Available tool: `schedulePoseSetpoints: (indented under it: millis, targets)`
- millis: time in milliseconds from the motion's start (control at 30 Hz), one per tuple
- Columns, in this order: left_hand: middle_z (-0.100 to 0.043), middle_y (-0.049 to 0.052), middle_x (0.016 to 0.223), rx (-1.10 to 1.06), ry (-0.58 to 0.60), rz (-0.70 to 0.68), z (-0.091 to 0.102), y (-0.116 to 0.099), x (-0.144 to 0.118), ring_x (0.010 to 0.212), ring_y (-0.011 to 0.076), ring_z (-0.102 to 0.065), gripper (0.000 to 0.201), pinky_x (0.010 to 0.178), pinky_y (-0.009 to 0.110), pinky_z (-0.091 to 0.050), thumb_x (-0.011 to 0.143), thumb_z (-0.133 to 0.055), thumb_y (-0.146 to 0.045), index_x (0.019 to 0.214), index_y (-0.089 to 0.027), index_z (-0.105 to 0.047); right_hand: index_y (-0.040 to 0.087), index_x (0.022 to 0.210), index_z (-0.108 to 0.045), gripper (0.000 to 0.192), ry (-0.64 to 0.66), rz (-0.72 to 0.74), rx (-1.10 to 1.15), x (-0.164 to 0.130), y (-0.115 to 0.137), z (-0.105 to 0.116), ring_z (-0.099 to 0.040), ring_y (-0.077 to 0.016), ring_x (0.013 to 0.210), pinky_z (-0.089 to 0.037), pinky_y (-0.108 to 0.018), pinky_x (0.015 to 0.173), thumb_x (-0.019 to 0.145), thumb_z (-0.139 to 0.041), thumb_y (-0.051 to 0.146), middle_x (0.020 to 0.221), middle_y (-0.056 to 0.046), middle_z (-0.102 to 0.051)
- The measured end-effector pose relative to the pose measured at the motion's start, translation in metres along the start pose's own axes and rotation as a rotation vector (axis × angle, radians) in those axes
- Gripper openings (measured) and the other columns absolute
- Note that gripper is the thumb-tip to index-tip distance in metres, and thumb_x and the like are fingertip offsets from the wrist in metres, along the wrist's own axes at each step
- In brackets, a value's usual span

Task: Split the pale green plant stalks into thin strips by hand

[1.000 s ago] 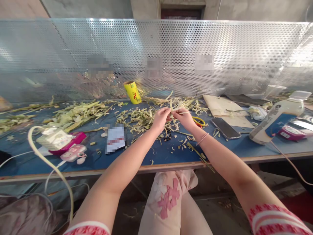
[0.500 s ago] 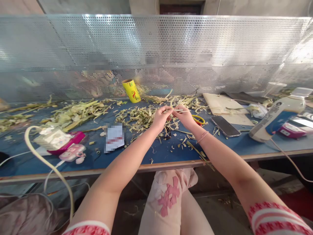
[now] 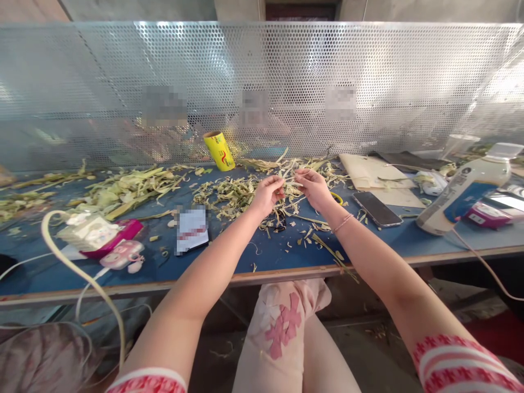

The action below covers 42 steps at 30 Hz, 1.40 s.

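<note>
Before a perforated metal screen [image 3: 229, 71], a blue table [image 3: 147, 274] strewn with plant matter. At left, a heap of long pale leaves [image 3: 126, 191], seemingly left to work through; mid-table, a spread of shredded scraps [image 3: 229, 197], likely already dealt with. Looks well under way, with no clear end showing. Above the scraps, left hand [image 3: 268, 195] and right hand [image 3: 314, 188], close but apart, both pinching a slender pale strip [image 3: 291, 184] in the gap between, with ends too small to make out.

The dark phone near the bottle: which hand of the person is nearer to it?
Right. The right hand is left of the phone, not touching it; the left hand is farther left.
</note>
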State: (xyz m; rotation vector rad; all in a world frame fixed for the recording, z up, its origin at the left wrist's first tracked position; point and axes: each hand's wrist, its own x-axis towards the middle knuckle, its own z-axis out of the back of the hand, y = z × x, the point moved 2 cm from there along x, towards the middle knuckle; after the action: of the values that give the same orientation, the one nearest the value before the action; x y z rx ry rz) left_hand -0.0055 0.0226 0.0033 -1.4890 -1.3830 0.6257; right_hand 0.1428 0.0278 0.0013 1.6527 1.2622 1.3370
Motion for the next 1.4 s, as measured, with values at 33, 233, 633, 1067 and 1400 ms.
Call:
schedulePoseSetpoints:
  millis: [33, 233, 633, 1067, 1400]
  targets:
    - [-0.049, -0.006, 0.053, 0.011, 0.024, -0.003, 0.000, 0.001, 0.000, 0.049, 0.0053, -0.048, 0.020, 0.049, 0.019, -0.044, 0.062, -0.073, -0.025, 0.068, -0.016, -0.056, 0.022, 0.089, -0.061, 0.035, -0.003, 0.003, 0.007, -0.001, 0.001, 0.000, -0.057, -0.0088, 0.070, -0.045, -0.022, 0.060, 0.061, -0.077, 0.035, 0.079, 0.003, -0.062]
    - [-0.048, -0.006, 0.050, 0.250, 0.017, -0.054, 0.001, 0.007, 0.001, 0.048, 0.0058, -0.048, 0.019, 0.051, 0.021, -0.045, 0.064, -0.073, -0.027, 0.065, -0.016, -0.057, 0.020, 0.081, -0.060, 0.023, 0.058, 0.180, -0.130, -0.003, 0.005, -0.005, -0.053, -0.0086, 0.067, -0.043, -0.024, 0.063, 0.066, -0.073, 0.032, 0.075, 0.003, -0.060]
    - [-0.055, -0.003, 0.060, 0.312, 0.074, -0.098, -0.004, 0.011, -0.001, 0.057, 0.0095, -0.055, 0.023, 0.059, 0.026, -0.052, 0.067, -0.071, -0.035, 0.075, -0.016, -0.062, 0.020, 0.076, -0.053, 0.028, 0.063, 0.202, -0.213, -0.001, -0.003, -0.008, -0.047, -0.0085, 0.061, -0.039, -0.025, 0.060, 0.064, -0.075, 0.032, 0.067, 0.005, -0.052]
    - [-0.054, -0.001, 0.058, 0.394, 0.017, -0.155, -0.003, 0.010, -0.001, 0.055, 0.0107, -0.053, 0.023, 0.058, 0.025, -0.049, 0.076, -0.068, -0.040, 0.075, -0.017, -0.064, 0.022, 0.095, -0.062, 0.035, 0.165, 0.026, -0.039, -0.006, 0.002, -0.012, -0.059, -0.0114, 0.074, -0.049, -0.026, 0.071, 0.064, -0.074, 0.034, 0.076, 0.002, -0.063]
    - [-0.052, -0.003, 0.051, 0.437, -0.032, -0.176, -0.005, 0.006, -0.003, 0.050, 0.0107, -0.052, 0.020, 0.057, 0.025, -0.046, 0.078, -0.067, -0.037, 0.074, -0.017, -0.064, 0.020, 0.091, -0.071, 0.022, 0.055, 0.222, -0.188, -0.005, -0.001, -0.007, -0.060, -0.0145, 0.085, -0.047, -0.032, 0.087, 0.070, -0.065, 0.026, 0.091, -0.002, -0.069]
